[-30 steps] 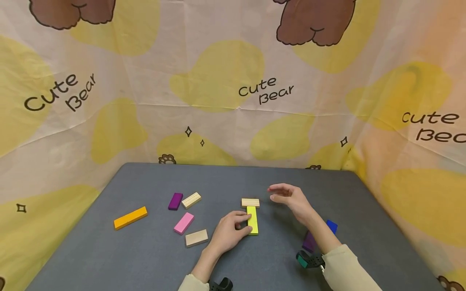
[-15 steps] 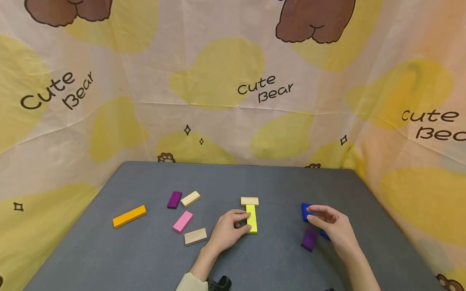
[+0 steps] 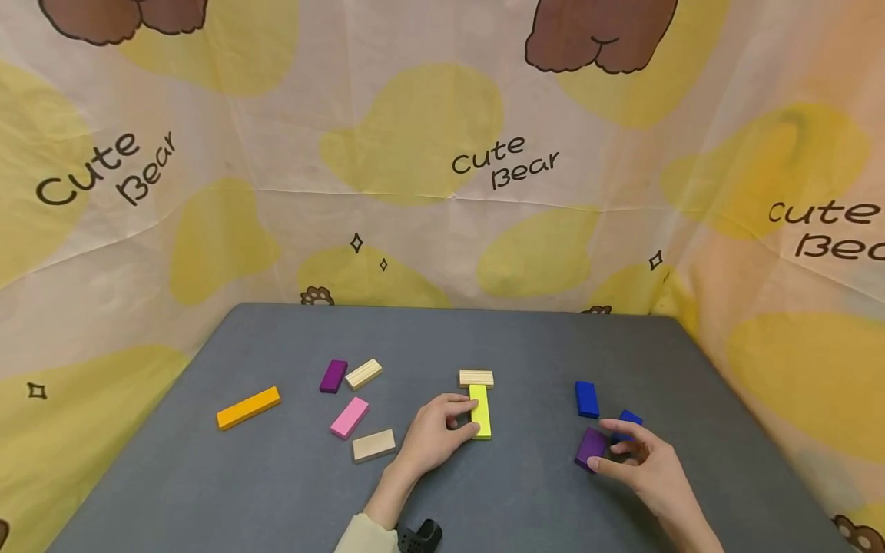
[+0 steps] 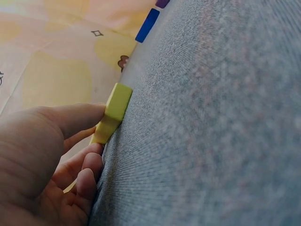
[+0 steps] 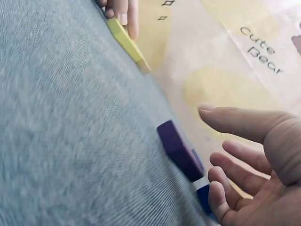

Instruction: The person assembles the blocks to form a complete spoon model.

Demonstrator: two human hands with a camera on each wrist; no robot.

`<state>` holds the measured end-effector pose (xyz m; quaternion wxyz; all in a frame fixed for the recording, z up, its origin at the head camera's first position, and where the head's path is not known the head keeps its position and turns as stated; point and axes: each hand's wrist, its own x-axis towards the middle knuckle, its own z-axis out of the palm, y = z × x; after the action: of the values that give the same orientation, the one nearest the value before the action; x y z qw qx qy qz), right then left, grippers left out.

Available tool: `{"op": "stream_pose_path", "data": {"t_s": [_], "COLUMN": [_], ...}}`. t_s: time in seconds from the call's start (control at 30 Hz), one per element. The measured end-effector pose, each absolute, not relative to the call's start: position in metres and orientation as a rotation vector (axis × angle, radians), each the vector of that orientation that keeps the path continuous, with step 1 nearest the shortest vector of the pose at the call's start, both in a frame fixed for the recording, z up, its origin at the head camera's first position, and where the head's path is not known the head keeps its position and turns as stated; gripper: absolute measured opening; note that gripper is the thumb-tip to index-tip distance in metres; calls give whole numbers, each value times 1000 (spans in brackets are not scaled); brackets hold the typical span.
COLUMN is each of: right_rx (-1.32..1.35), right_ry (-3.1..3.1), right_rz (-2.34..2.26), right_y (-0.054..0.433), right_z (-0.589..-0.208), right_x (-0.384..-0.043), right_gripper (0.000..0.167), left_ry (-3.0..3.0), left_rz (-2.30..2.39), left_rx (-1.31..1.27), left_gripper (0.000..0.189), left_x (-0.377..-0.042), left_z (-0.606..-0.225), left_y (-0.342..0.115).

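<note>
My left hand (image 3: 435, 435) holds a yellow block (image 3: 480, 415) that lies lengthwise on the table, thumb near its front end and index finger farther back. In the left wrist view the thumb presses against the same yellow block (image 4: 115, 110), the other fingers bent beside it. A plain wooden block (image 3: 476, 378) lies crosswise at its far end. Over on the right, my right hand (image 3: 653, 468) hovers with thumb and fingers spread around a dark purple block (image 3: 591, 448). The right wrist view shows a gap between the thumb and that purple block (image 5: 176, 148).
Two blue blocks, one farther back (image 3: 587, 399) and one (image 3: 628, 422) partly behind the right fingers, lie near the purple one. Leftward are an orange block (image 3: 249, 408), a pink block (image 3: 349, 418), a magenta-purple block (image 3: 333, 376) and two plain wooden ones (image 3: 363, 374). Patterned cloth (image 3: 415, 153) hangs behind the table.
My right hand has moved from beside the wooden block rightward and toward me, past the far blue block, to the dark purple block. The left hand stays at the yellow block.
</note>
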<state>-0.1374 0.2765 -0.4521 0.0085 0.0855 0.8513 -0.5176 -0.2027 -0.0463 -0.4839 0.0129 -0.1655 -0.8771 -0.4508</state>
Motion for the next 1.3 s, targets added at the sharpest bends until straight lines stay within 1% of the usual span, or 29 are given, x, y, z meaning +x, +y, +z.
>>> {"op": "stream_pose_path", "data": {"t_s": [0.17, 0.57, 0.87, 1.3], "right_rx": [266, 223, 227, 183], "right_ry": [2673, 2729, 2735, 2792], "right_rz": [-1541, -1489, -1442, -1397], "right_y": [279, 280, 277, 276], "right_z": [-457, -463, -461, -461], "right_x": [-142, -143, -145, -145], "right_gripper": [72, 68, 74, 72], "left_ry": [-2714, -2725, -2727, -2726], "left_rz": [-1405, -1418, -1424, -1429], "left_rx": [-535, -523, -524, -534], "left_gripper": [37, 37, 37, 37], "left_x": [-202, -203, -204, -204], "left_z": [-484, -485, -484, -483], "left_y": [-47, -47, -48, -48]}}
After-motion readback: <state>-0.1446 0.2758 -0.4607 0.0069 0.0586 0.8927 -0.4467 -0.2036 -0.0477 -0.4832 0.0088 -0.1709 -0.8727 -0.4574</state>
